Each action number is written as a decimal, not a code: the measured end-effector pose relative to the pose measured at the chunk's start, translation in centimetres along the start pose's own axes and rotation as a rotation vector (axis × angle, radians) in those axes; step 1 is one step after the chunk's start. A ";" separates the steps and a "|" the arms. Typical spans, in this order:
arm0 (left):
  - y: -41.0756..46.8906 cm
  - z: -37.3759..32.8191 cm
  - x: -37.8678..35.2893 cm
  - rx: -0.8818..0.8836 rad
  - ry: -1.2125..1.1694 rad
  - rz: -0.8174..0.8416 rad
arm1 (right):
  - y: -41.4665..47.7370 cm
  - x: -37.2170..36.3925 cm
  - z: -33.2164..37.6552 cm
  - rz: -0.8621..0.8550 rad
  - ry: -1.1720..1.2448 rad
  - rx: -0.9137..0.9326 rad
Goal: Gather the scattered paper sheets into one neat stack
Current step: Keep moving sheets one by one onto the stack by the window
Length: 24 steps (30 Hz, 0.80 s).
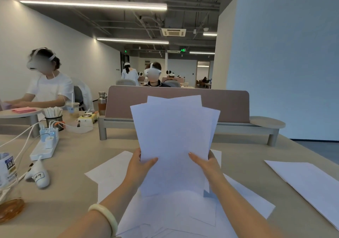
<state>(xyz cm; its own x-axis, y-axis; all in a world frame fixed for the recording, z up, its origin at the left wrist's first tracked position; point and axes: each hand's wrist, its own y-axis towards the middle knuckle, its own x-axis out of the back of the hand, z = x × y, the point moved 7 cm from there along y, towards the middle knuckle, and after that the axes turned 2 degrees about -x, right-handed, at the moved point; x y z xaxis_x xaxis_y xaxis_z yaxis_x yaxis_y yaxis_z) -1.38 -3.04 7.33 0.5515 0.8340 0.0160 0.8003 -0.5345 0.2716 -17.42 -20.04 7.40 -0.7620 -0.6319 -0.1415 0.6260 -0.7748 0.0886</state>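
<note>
The bench (pixel 69 164) fills the lower half of the frame. The widest thing on it is the spread of loose sheets (pixel 165 212) at lower centre, overlapping at odd angles. I reckon that if I tap my bundle square on top of them, the bottom edges land on slippery paper instead of hard bench. The pile would then skid or crumple rather than line up.

The bundle of sheets (pixel 174 136) stands upright in the middle of the frame, lifted over the spread. It is fanned, with several corners showing apart at the top and along the right edge. The rear sheets look likeliest to slip down and out if I loosen my grip to jog them.

Another sheet (pixel 308 180) lies well apart at lower right, running out of the frame. It is easy to overlook, and a careless reach could push it off.

My left hand (pixel 141 166) pinches the bundle's left edge, thumb in front and fingers behind. My right hand (pixel 205 162) grips the right edge the same way. Both sit low on the bundle, so the tall top may flop.

The power strip (pixel 45 146) and its cables at left could snag a sliding sheet.
</note>
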 end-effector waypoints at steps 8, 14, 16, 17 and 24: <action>0.1 -2.1 -0.7 -0.079 0.072 -0.048 | 1.0 0.9 1.9 -0.210 -0.127 0.174; 0.5 -1.6 -0.6 -0.079 0.098 -0.031 | 1.0 0.4 1.4 -0.119 -0.104 0.142; 0.2 -0.5 -0.2 -0.029 0.081 -0.054 | 0.8 0.4 0.2 -0.112 -0.095 0.123; 0.1 0.2 -0.1 0.000 0.062 -0.069 | 0.7 0.3 -0.5 -0.111 -0.108 0.106; -0.1 0.1 -0.8 0.022 0.051 -0.076 | 0.9 -1.1 -1.1 -0.085 -0.144 0.039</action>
<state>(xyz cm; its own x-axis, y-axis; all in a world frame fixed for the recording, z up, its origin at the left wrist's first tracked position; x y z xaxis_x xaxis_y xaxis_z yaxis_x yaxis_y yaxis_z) -1.89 -3.65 7.21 0.4771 0.8777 0.0455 0.8445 -0.4722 0.2529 -15.82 -19.96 6.51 -0.8294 -0.5586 -0.0075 0.5537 -0.8238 0.1214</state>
